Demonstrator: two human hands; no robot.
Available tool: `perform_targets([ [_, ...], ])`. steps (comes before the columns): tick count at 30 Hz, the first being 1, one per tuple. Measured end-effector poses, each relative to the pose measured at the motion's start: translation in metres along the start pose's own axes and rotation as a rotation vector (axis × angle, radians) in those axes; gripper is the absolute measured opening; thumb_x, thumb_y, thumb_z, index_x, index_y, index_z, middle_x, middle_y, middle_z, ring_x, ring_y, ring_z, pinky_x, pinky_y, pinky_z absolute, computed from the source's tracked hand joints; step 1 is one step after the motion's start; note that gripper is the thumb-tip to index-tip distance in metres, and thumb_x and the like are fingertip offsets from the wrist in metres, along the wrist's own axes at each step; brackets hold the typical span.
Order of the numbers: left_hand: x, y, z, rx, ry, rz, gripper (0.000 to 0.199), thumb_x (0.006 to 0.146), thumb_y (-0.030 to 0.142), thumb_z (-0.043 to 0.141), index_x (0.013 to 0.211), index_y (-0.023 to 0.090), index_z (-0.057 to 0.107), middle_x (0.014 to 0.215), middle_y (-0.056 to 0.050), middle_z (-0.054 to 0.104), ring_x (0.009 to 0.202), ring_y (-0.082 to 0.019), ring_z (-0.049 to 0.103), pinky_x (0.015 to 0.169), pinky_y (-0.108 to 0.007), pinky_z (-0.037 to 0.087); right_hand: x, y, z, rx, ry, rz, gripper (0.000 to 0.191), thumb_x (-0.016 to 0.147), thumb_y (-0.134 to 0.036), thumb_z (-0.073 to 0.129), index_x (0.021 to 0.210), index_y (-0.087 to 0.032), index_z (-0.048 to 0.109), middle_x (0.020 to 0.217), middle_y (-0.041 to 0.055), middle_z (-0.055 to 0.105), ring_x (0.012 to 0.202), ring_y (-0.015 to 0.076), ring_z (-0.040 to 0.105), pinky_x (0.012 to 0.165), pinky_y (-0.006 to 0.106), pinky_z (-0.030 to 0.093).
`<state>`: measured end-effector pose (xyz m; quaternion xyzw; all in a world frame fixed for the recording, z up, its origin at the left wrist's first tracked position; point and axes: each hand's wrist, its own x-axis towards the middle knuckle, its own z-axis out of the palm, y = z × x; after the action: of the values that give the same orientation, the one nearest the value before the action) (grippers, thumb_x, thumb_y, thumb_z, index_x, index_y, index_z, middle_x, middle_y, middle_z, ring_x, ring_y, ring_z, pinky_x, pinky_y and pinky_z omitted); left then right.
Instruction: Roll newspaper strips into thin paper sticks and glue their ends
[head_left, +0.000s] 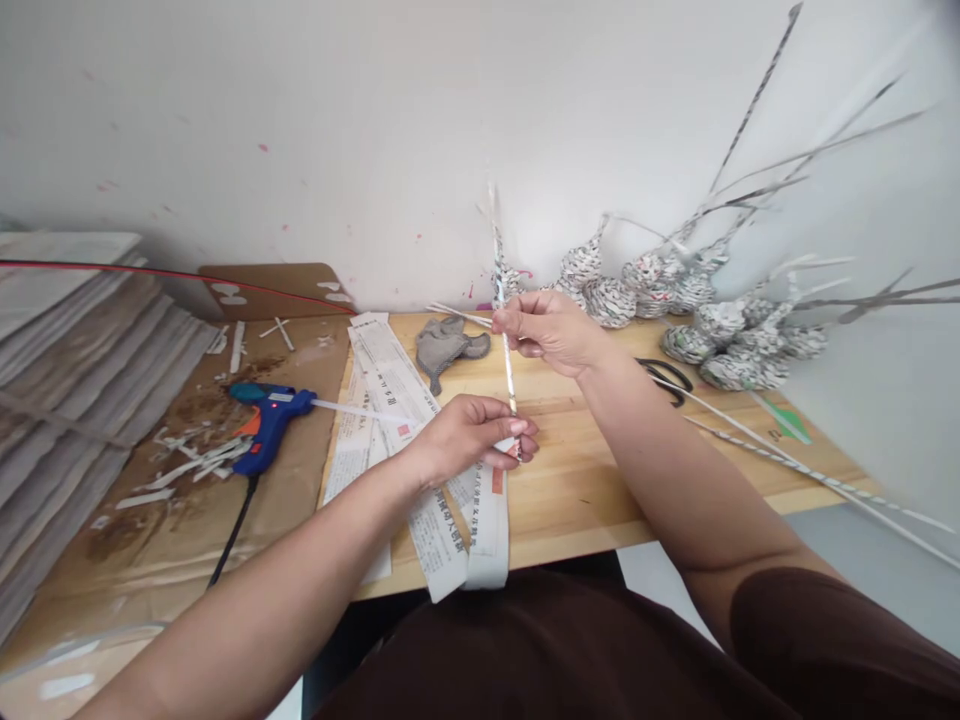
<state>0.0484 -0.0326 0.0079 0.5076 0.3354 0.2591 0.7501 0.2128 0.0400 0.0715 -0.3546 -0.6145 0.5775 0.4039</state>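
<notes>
A thin rolled newspaper tube [508, 370] stands nearly upright between my two hands above the wooden table. My left hand [491, 435] pinches its lower end, where a bit of printed paper shows at the fingers. Higher up, my right hand [544, 328] has thumb and fingers closed round the tube, whose thin tip rises toward the wall. Printed newspaper strips [394, 400] lie spread under and beside my left hand, one hanging over the table's front edge. Behind the hands rests a grey cloth piece [446, 350].
A blue glue gun [270, 425] lies on stained cardboard [300, 480] among white scraps. Stacked newspapers [90, 400] stand at far left. Woven paper shapes [611, 300] with long protruding tubes line the back right. Black-handled scissors [675, 378] and loose paper tubes [795, 460] lie right.
</notes>
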Motion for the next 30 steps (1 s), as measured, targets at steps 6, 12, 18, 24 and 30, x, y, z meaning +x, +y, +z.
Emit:
perform_targets([
  [6,0.0004,-0.0008,-0.0005,-0.002,0.016,0.020,0.031,0.078,0.039,0.068,0.091,0.012,0.070,0.085,-0.011,0.070,0.078,-0.018,0.068,0.071,-0.031,0.056,-0.0026,0.0001,-0.0001,-0.052,-0.124,0.061,0.034,0.072,-0.045,0.074,0.080,-0.012,0.069,0.072,0.0045,0.062,0.056,0.0072,0.044,0.040,0.019,0.020],
  [12,0.0021,-0.0004,-0.0022,0.012,0.011,0.025,0.032,0.078,0.039,0.068,0.093,0.011,0.070,0.086,-0.011,0.070,0.078,-0.018,0.068,0.071,-0.030,0.056,-0.0014,0.0009,0.0000,-0.034,-0.026,0.018,0.033,0.070,-0.041,0.076,0.067,-0.011,0.064,0.066,0.0031,0.060,0.052,0.0053,0.043,0.039,0.018,0.020],
  [18,0.0014,0.0026,-0.0022,-0.007,0.031,0.039,0.033,0.076,0.038,0.070,0.092,0.010,0.069,0.085,-0.011,0.070,0.075,-0.017,0.067,0.068,-0.030,0.056,-0.0015,-0.0001,-0.0018,-0.084,-0.133,0.048,0.031,0.072,-0.039,0.075,0.075,-0.009,0.069,0.063,0.0015,0.058,0.049,0.0038,0.039,0.038,0.017,0.019],
  [24,0.0017,0.0040,-0.0017,-0.001,0.030,0.058,0.034,0.077,0.039,0.069,0.093,0.009,0.069,0.085,-0.011,0.070,0.075,-0.017,0.067,0.065,-0.029,0.055,-0.0009,0.0017,-0.0002,-0.062,-0.170,0.044,0.033,0.075,-0.043,0.072,0.080,-0.010,0.069,0.060,0.0010,0.057,0.047,0.0041,0.039,0.037,0.017,0.018],
  [30,0.0005,0.0056,-0.0022,0.005,0.013,0.040,0.033,0.077,0.039,0.069,0.094,0.011,0.070,0.086,-0.010,0.070,0.078,-0.017,0.067,0.071,-0.031,0.056,-0.0005,0.0028,0.0043,-0.007,-0.036,0.017,0.033,0.069,-0.041,0.077,0.067,-0.011,0.063,0.054,-0.0022,0.050,0.046,0.0041,0.037,0.037,0.017,0.019],
])
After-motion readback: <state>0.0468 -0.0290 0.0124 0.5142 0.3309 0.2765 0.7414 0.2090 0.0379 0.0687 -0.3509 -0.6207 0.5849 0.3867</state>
